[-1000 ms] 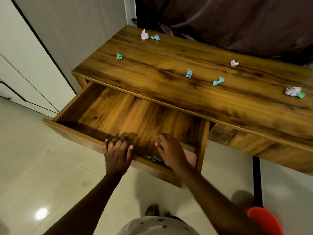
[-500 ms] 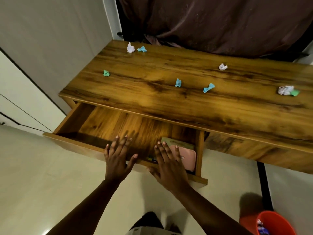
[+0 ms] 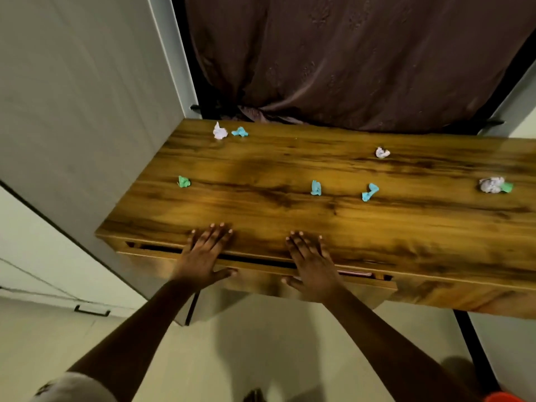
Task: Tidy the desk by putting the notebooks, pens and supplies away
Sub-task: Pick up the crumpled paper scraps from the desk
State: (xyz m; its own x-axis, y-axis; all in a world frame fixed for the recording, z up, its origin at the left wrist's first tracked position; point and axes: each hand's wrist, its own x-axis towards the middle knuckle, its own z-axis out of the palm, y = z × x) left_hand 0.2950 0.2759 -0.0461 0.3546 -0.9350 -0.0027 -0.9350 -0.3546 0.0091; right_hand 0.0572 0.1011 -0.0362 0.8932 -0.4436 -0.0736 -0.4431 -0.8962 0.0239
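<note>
Drawer [image 3: 258,281] of the desk [image 3: 290,172] sits under the front edge, nearly closed, with only a dark slit between its front panel and the top. The supplies are presumably inside, out of sight.

The left hand [image 3: 203,253] lies flat across that slit, fingers straight and spread, gripping nothing, with the fingertips on the desk top and the thumb on the panel. The right hand [image 3: 311,265] lies the same way further along, also holding nothing. Just right of it, a pink edge [image 3: 355,274] shows in the gap (what it belongs to cannot be told).

Judged from this, two things could go wrong. With both palms bridging the slit, a firm last push could pinch skin between the panel and the desk edge. The pink edge also looks high, so it may catch under the top and jam the drawer or get creased.

On the top, from the left, lie a green scrap [image 3: 183,181], a whitish wad [image 3: 219,131] beside a blue scrap [image 3: 239,131], two more blue scraps [image 3: 316,188] [image 3: 369,192], a white wad [image 3: 382,152] and a white-and-green wad [image 3: 493,185]. These are likely to be forgotten.

No brand, label or writing is legible anywhere.
</note>
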